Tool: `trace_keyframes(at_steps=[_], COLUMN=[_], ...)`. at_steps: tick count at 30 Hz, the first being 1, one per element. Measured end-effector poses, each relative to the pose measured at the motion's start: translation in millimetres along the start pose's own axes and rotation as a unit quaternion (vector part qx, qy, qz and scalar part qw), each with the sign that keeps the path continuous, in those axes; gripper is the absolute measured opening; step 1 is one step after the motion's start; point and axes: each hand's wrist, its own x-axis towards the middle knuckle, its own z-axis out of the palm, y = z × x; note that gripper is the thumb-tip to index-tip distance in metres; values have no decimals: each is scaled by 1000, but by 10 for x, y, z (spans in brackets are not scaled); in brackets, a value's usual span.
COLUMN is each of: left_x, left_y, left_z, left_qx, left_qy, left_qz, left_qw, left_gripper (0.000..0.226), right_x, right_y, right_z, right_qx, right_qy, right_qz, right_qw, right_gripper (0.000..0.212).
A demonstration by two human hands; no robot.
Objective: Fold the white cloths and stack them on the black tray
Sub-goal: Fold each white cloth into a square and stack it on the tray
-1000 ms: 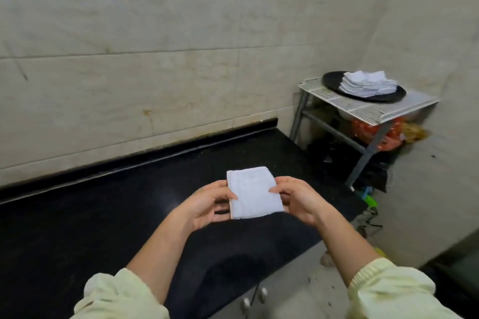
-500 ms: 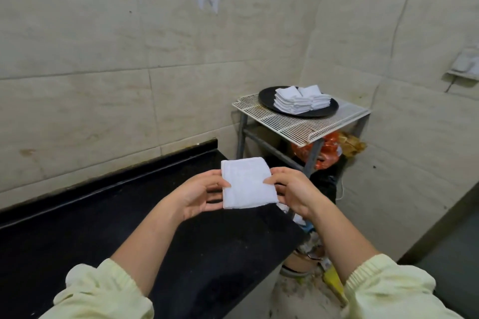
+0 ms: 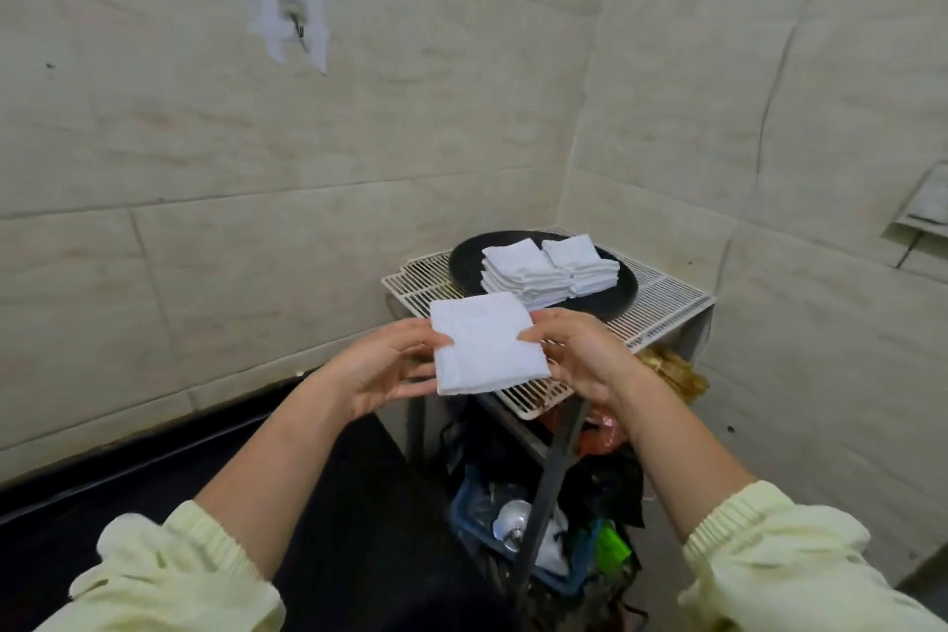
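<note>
Hands [image 3: 379, 370] [image 3: 579, 354] pinch folded cloth [image 3: 487, 344] (tray [image 3: 464, 258] behind).

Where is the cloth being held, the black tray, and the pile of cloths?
held cloth [image 3: 487, 344], head view, middle of its top face.
black tray [image 3: 464, 267], head view, bare left rim.
pile of cloths [image 3: 515, 262], head view, top cloth of the left pile.

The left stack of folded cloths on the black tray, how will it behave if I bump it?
The left stack looks soft and light, so a bump would probably slide its top layers rather than topple it whole. Its edges look uneven, so it may splay. The stack beside it on the black tray likely braces that side.
</note>
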Motion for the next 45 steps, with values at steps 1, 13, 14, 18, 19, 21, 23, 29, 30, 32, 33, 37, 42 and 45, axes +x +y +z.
trace_keyframes(at_steps=[1, 13, 14, 18, 19, 21, 23, 29, 30, 32, 33, 37, 42, 45], left_x=[133, 1418, 1503, 1873, 1967, 2116, 2252, 2501, 2526, 2566, 2576, 2609, 2576, 2565], left_y=[62, 615, 640, 695, 716, 759, 807, 769, 748, 714, 695, 600, 596, 617], left_z=[74, 826, 850, 918, 947, 981, 1016, 955, 929, 870, 846, 769, 717, 687], left_qx=[1, 0, -3, -21, -21, -18, -15, -4, -3, -7, -8, 17, 22, 5], left_qy=[4, 88, 95, 125, 131, 143, 155, 185, 195, 216, 221, 237, 253, 242], left_qz=[0, 45, 47, 51, 51, 53, 58, 42, 38, 29, 24, 11, 13, 31], left_qw=[1000, 995, 994, 991, 990, 988, 986, 982, 980, 976, 975, 971, 967, 970], left_gripper=[19, 14, 16, 27, 25, 26, 28, 26, 25, 21, 20, 19, 21, 33], right_x=[126, 1437, 1527, 1876, 1981, 2137, 2309, 2651, 2700, 2784, 2814, 2892, 2924, 2956], right_y=[-79, -782, -832, -1013, -1045, -1089, -1111, -1110, -1099, -1079, -1063, -1008, -1025, -1079], right_z=[-106, -1013, -1058, -1250, -1302, -1348, -1392, -1413, -1396, -1333, -1299, -1215, -1149, -1138], right_qx=[1, -22, -27, -47, -51, -56, -65, -155, -178, -234, -269, -402, -431, -409], right_qy=[-1, -50, -58, -81, -90, -101, -99, -84, -86, -89, -90, -95, -106, -103], right_qz=[-1, -13, -11, -7, -4, 2, 7, -8, -12, -20, -28, -65, -61, -59], right_qw=[1000, 998, 998, 996, 995, 993, 993, 984, 980, 968, 958, 909, 894, 905], right_gripper=[37, 23, 21, 15, 13, 12, 18, 8, 8, 7, 8, 13, 13, 13])
